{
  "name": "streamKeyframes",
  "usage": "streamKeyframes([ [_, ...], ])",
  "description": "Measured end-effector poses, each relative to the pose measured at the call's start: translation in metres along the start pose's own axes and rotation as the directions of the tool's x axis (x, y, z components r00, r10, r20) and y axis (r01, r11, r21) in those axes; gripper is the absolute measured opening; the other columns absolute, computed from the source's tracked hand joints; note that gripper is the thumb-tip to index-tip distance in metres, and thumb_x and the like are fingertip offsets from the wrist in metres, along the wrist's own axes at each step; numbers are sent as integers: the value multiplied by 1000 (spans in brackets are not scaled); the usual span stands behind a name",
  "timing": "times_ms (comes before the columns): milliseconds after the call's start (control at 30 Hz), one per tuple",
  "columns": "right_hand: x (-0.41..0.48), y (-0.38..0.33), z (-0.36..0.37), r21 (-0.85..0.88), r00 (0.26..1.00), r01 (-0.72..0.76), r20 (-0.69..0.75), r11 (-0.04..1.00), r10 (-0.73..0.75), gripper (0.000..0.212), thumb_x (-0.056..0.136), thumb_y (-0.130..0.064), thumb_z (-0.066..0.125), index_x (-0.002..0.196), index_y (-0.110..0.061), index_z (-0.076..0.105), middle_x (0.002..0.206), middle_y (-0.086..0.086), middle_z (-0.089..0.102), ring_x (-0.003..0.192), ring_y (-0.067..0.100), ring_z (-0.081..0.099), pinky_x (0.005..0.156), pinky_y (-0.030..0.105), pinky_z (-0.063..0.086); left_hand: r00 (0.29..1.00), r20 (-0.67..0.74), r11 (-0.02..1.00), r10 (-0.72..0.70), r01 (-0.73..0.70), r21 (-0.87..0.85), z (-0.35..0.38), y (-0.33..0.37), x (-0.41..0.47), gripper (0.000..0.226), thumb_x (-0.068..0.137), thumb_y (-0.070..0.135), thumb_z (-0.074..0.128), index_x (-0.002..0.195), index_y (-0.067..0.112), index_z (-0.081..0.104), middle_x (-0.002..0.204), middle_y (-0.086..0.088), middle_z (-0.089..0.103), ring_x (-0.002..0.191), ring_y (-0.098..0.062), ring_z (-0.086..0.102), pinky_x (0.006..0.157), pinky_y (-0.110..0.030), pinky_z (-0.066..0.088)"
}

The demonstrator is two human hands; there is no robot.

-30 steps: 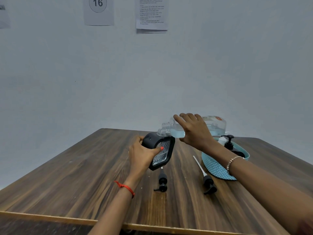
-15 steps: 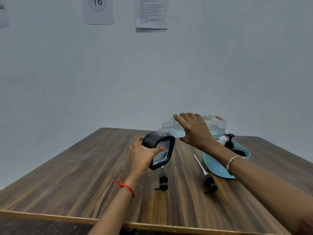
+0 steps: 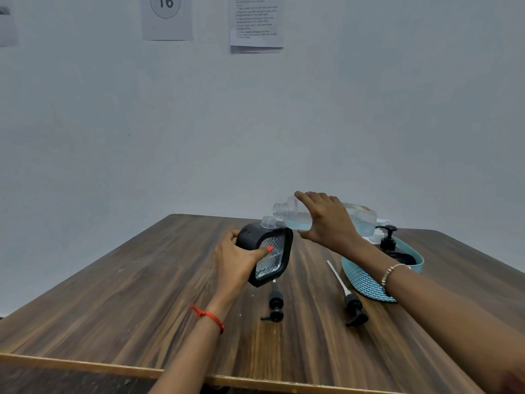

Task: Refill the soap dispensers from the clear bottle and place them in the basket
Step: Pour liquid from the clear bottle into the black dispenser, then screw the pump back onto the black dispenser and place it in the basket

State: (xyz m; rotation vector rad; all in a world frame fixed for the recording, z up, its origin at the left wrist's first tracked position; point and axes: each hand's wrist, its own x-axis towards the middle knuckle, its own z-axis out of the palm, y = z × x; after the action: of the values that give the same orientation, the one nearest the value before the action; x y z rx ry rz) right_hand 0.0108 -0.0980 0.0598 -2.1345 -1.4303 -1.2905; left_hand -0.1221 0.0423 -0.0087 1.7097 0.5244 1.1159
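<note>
The left hand (image 3: 235, 260) grips the black, clear-panelled square soap dispenser (image 3: 251, 237) tilted above the wooden worktop (image 3: 113, 294), while the right hand (image 3: 326, 220) wraps the near-horizontal clear plastic bottle (image 3: 294, 221) at mid-body, judged the safest hold since its liquid load probably shifts and the wall appears smooth.

Wooden table (image 3: 142, 294): basket (image 3: 360, 277), two pumps (image 3: 275, 307) (image 3: 353, 305).

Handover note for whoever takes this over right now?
Left hand grips the black dispenser, tilted, neck open. Right hand holds the clear bottle near level, mouth beside that neck; no stream visible.
Two pump heads lie on the table. One capped dispenser stands in the basket.
Left: finish filling, fit a pump, put it in the basket.
</note>
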Motion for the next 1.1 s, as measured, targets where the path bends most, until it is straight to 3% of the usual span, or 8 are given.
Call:
streamKeyframes([
  [133,2,-1,-2,291,985,-164,5,943,170,73,59,-23,83,124,-9,52,107,12,64,93,31,60,77,37,46,1000,23,999,-11,12,-31,-2,-4,4,52,51,21,90,92,16,60,87,-3,72,80,-17,69,72,-37,57],
  [267,6,11,-2,621,899,-392,101,679,426,73,53,-23,89,116,-15,53,102,1,61,87,18,57,68,13,43,998,56,996,-26,31,-89,-4,-6,7,47,52,14,90,88,14,59,86,-5,72,76,-16,69,70,-35,57],
  [467,-12,42,19,763,711,-607,395,223,582,66,57,-11,87,114,-15,56,103,8,62,89,21,61,70,27,51,993,103,988,-50,64,-143,-5,-13,12,44,52,10,90,80,19,57,80,1,70,73,-16,68,70,-34,57],
  [600,-24,53,34,790,669,-612,494,34,556,64,59,0,82,116,-14,57,100,10,66,92,22,63,66,27,50,991,119,984,-64,83,-160,-5,-18,16,43,53,7,89,81,17,57,81,-2,71,74,-19,69,71,-36,58],
  [733,-33,63,49,807,690,-587,544,-70,477,64,50,-6,83,109,-13,62,104,9,68,104,30,63,82,38,54,990,122,980,-73,94,-176,-3,-20,20,44,53,5,88,81,17,57,80,-1,71,74,-20,69,73,-38,58],
  [933,-37,63,66,796,708,-587,594,-149,383,78,40,-15,90,111,-14,58,108,6,66,107,27,60,82,32,56,987,133,975,-84,110,-194,-1,-26,23,44,54,3,88,80,17,56,80,-2,71,74,-21,69,73,-39,58],
  [1033,-38,63,67,801,726,-584,588,-131,356,104,29,-29,95,122,-13,51,118,9,61,113,28,57,94,43,50,988,127,971,-87,112,-211,-1,-28,24,43,53,3,88,80,17,57,80,-2,70,74,-20,69,71,-37,57],
  [1100,-35,60,60,795,722,-605,567,-35,396,112,41,-25,94,136,-20,36,132,7,47,124,25,46,105,46,39,988,125,967,-93,119,-223,-2,-28,25,43,54,2,87,81,17,57,80,-1,70,74,-19,69,70,-36,57],
])
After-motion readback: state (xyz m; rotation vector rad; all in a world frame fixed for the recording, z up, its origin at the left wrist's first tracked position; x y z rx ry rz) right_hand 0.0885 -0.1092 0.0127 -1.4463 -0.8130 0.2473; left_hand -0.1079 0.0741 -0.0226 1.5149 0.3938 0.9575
